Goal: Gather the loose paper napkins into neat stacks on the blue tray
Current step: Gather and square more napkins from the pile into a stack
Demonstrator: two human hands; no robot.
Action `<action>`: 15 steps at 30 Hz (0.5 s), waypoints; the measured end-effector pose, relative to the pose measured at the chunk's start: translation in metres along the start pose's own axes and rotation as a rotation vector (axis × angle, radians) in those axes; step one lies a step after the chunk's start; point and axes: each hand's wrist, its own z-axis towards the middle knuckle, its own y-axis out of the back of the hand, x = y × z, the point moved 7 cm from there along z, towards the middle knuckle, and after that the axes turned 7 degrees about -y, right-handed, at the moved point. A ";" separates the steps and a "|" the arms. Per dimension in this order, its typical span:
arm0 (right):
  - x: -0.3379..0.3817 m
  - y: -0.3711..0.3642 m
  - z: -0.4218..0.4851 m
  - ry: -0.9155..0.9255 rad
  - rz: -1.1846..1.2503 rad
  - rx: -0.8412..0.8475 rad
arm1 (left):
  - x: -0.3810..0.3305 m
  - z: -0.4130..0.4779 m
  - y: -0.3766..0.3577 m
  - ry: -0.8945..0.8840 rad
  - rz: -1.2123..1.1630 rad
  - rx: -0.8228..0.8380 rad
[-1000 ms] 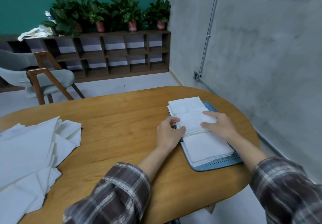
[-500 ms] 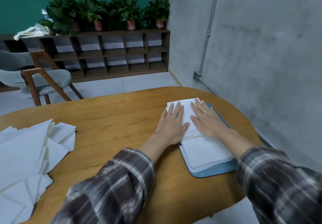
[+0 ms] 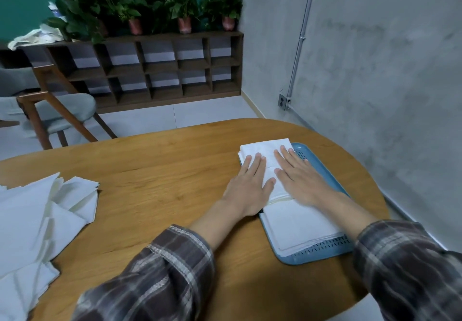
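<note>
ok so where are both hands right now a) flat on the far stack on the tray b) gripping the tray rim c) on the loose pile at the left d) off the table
a: left hand and right hand lie with straight fingers on the far napkin stack on the blue tray.

Open tabletop (image 3: 155, 183) gives a wide lane between loose napkin pile (image 3: 37, 215), left, and blue tray (image 3: 307, 259), right. Grey wall (image 3: 375, 95) stands beyond the tray's right side.
</note>
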 end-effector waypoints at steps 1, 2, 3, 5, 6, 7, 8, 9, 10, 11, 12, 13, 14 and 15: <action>0.001 0.002 0.001 -0.003 -0.017 0.007 | 0.000 0.001 0.002 0.005 -0.013 0.023; 0.002 0.003 0.001 -0.007 -0.035 0.017 | 0.000 0.000 0.004 0.009 -0.022 0.046; 0.003 0.006 0.000 -0.013 -0.050 0.025 | 0.000 0.000 0.008 0.012 -0.022 0.065; 0.008 0.016 -0.004 -0.024 -0.065 0.017 | 0.000 -0.005 0.017 0.014 -0.018 0.074; 0.012 0.024 -0.007 -0.024 -0.065 -0.004 | -0.001 -0.008 0.024 0.009 -0.019 0.054; 0.018 0.032 -0.010 -0.017 -0.062 -0.031 | -0.003 -0.012 0.032 0.003 -0.021 0.022; 0.025 0.041 -0.014 -0.003 -0.056 -0.061 | -0.004 -0.017 0.041 -0.006 -0.018 -0.015; 0.035 0.048 -0.017 0.015 -0.049 -0.088 | -0.007 -0.023 0.050 -0.019 -0.007 -0.053; 0.045 0.054 -0.020 0.037 -0.041 -0.109 | -0.008 -0.031 0.060 -0.031 0.010 -0.102; 0.058 0.057 -0.023 0.058 -0.029 -0.125 | -0.007 -0.040 0.070 -0.039 0.034 -0.160; 0.071 0.060 -0.025 0.077 -0.012 -0.139 | -0.006 -0.050 0.080 -0.040 0.058 -0.215; 0.085 0.061 -0.027 0.094 0.008 -0.150 | -0.002 -0.060 0.089 -0.031 0.081 -0.256; 0.099 0.062 -0.030 0.113 0.023 -0.160 | 0.004 -0.071 0.097 -0.011 0.100 -0.277; 0.114 0.062 -0.033 0.135 0.030 -0.168 | 0.013 -0.081 0.104 0.018 0.110 -0.278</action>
